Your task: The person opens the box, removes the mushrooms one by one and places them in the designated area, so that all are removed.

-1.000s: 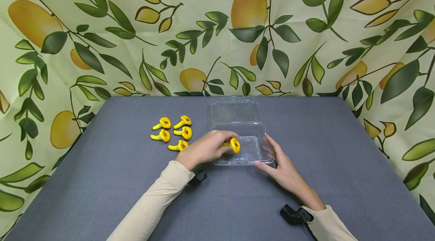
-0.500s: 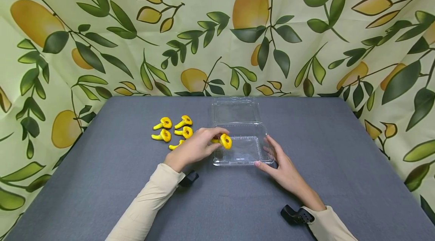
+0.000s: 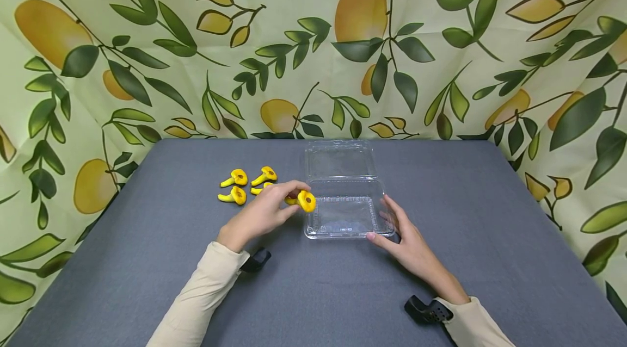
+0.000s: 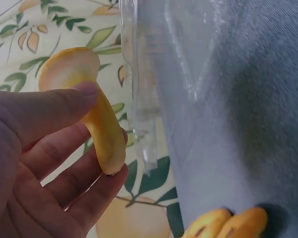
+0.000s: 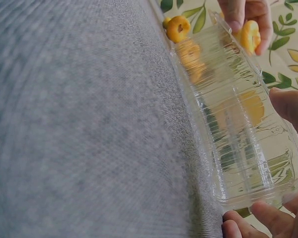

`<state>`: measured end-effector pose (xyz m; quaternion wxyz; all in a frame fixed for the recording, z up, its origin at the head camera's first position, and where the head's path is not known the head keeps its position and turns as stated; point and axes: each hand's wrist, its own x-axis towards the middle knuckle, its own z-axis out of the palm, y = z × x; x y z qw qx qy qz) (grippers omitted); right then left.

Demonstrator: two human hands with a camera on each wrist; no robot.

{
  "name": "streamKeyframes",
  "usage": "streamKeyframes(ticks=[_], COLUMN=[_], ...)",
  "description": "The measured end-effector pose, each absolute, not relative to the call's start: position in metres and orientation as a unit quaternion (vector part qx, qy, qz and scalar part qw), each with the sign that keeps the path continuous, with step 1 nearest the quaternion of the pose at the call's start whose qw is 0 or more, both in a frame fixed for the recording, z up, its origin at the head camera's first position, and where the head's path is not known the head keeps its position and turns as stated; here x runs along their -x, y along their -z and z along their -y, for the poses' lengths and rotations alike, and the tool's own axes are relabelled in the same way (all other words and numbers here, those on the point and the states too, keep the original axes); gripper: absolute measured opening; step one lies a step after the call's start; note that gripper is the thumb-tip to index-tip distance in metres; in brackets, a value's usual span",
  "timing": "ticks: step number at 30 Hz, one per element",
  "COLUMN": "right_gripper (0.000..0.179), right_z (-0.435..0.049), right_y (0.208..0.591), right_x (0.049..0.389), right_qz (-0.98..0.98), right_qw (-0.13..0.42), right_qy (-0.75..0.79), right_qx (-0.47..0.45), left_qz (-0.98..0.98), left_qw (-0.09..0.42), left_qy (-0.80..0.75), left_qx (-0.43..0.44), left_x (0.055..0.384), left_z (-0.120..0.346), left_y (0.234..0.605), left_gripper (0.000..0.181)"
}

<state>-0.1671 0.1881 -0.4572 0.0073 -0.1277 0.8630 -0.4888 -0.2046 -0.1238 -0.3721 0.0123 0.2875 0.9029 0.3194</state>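
My left hand [image 3: 262,211] pinches a yellow chanterelle mushroom [image 3: 307,202] between thumb and fingers, just above the left rim of a clear plastic clamshell container [image 3: 343,223]. In the left wrist view, the thumb crosses the stem of this mushroom [image 4: 108,134], just below the pale underside of its cap. The container lies open on the table, its lid [image 3: 339,161] folded back toward the wall. My right hand [image 3: 411,243] holds the container's right end, thumb at the front edge and fingers along the side wall.
Several more chanterelles [image 3: 236,195] lie on the grey cloth-covered table [image 3: 313,292] left of the container, some partly hidden by the left hand. Behind the table hangs a fruit-and-leaf patterned curtain [image 3: 294,64]. Black straps with devices [image 3: 427,310] sit at the wrists.
The left hand has moved left with the mushroom, from over the container's inside to its left rim. It now covers more of the mushrooms on the table. The right hand has stayed put.
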Motion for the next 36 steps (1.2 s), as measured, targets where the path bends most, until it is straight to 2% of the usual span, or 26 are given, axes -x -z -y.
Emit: streamKeyframes(ticks=[36], right_gripper=[0.093], right_z=[-0.188], right_y=[0.457], right_x=[0.167], right_qz=[-0.860], right_qw=[-0.003], right_qy=[0.492], right_qx=[0.137], left_qz=[-0.920], left_qw=[-0.007], left_qy=[-0.324], left_qx=[-0.220], left_x=[0.194], left_z=[0.184], left_y=[0.378], left_gripper=[0.040])
